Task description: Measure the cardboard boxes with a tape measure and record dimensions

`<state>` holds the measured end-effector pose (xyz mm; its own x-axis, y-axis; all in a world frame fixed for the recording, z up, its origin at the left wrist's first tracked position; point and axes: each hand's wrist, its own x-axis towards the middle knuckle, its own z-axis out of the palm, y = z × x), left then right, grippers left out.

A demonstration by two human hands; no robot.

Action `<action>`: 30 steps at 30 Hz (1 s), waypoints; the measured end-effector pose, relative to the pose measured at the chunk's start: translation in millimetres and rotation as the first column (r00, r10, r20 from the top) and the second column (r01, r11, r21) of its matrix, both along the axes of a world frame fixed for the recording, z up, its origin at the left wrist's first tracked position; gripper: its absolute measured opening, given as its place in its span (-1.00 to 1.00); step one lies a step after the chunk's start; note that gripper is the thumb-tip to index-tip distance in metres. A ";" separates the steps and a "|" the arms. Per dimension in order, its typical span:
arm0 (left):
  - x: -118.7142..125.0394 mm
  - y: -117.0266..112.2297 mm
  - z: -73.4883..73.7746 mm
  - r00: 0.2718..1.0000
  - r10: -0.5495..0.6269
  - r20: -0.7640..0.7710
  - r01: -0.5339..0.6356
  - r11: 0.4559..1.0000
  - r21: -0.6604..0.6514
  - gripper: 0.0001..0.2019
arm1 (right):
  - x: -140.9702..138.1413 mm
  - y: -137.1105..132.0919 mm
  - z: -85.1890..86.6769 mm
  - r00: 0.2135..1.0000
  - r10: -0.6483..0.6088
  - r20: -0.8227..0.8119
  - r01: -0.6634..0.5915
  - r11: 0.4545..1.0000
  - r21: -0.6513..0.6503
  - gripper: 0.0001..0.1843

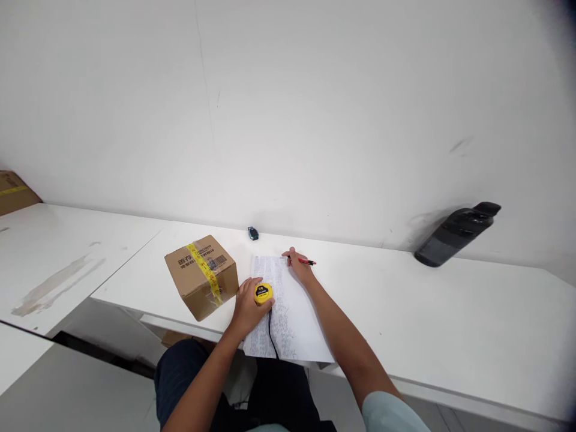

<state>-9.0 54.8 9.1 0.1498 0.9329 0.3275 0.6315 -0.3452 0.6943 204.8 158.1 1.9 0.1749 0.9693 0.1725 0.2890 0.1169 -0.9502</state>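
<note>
My left hand (247, 306) is closed around a yellow tape measure (263, 293) that rests on a sheet of paper (288, 318) covered in handwriting; a black strap trails from the tape toward me. My right hand (299, 265) grips a red pen (306, 261) with its tip at the top of the sheet. A small cardboard box (202, 275) sealed with yellow tape stands just left of my left hand.
A dark bottle (455, 234) leans against the wall at the right. A small teal object (252, 233) lies near the wall behind the paper. Another cardboard box (12, 191) sits on the far left table. A gap separates the two white tables (450, 324).
</note>
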 end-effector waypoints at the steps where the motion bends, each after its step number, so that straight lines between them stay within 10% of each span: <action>1: -0.1 -0.2 0.5 1.000 0.003 0.004 -0.003 1.000 -0.007 -0.49 | -1.9 -0.5 -0.1 1.000 0.007 0.015 -0.007 1.000 0.001 -0.48; 30: 1.3 -8.6 6.1 0.999 -0.033 -0.009 0.032 0.997 -0.069 -0.60 | -1.6 -6.5 -4.1 0.986 -0.089 0.143 0.090 0.996 -0.002 -0.61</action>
<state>-7.7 46.2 15.2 0.1832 0.9477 0.2615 0.6276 -0.3175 0.7109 203.2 151.6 -2.2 0.2353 0.9523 0.1941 0.4307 0.0769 -0.8992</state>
